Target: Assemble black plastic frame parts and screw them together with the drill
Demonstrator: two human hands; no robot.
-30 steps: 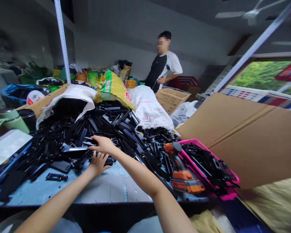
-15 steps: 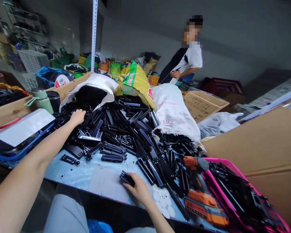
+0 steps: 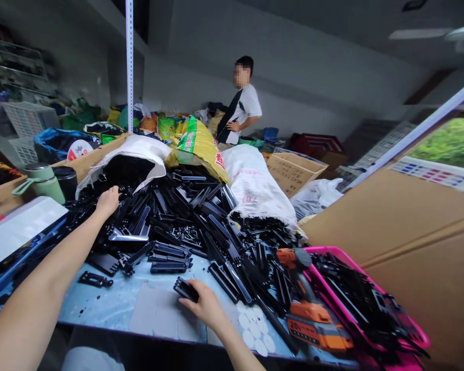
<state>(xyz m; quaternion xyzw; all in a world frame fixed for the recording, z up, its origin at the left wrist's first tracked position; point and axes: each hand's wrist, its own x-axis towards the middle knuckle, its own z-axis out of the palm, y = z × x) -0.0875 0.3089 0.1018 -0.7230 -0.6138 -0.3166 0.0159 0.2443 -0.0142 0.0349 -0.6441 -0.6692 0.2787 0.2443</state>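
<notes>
My right hand [image 3: 204, 303] grips a black plastic part [image 3: 187, 289] with a toothed end, held just above the grey patch [image 3: 154, 312] at the table's front. My left hand [image 3: 107, 202] reaches into the heap of black plastic parts [image 3: 170, 206], by the mouth of a white sack [image 3: 147, 149]. Its fingers are curled together, and what they hold is hidden among the dark pieces. Between the hands lie several long black parts [image 3: 170, 256] and a small pile of screws [image 3: 186, 234]. A single black piece [image 3: 95, 280] rests apart on the blue table top [image 3: 112, 301].
On the right lie an orange cordless drill [image 3: 313, 309], white round discs [image 3: 255, 330] and a pink basket [image 3: 371, 263] of black parts. A yellow sack [image 3: 201, 149] and another white sack [image 3: 255, 180] stand behind. A green flask [image 3: 44, 180] is at left. A person [image 3: 242, 108] stands beyond.
The whole view has shifted, so the table and the person appear further left. My left hand stays at the heap; my right hand still holds the black part, its toothed end now more visible.
</notes>
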